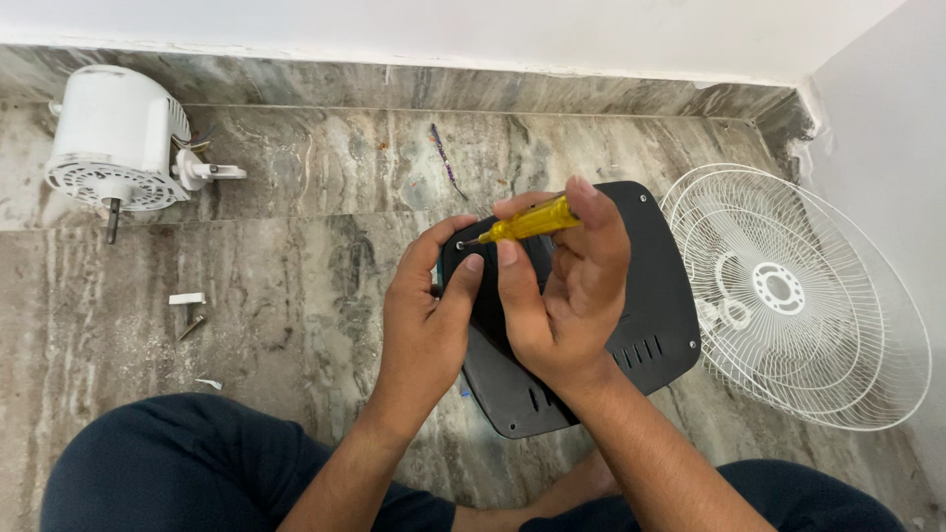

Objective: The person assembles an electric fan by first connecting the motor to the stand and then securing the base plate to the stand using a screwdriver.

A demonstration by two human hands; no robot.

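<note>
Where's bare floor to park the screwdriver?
Widest free patch: marble floor between the white motor and the black base. Narrower strip between the small loose parts and the left hand. Crowded on the right, where the fan grille abuts the base.

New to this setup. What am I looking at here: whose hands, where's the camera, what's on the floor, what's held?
There is one picture, taken by a camera worn on a person's head, looking down at their own two bare hands and crossed legs in dark trousers. The right hand holds a yellow-handled screwdriver, its tip at a screw hole in a black plastic rounded panel. The left hand steadies that panel's edge. All of it rests on a grey marble floor. To the right lie stacked white wire fan grilles; at upper left lies a white fan motor housing, with a few small loose parts below it.
</note>
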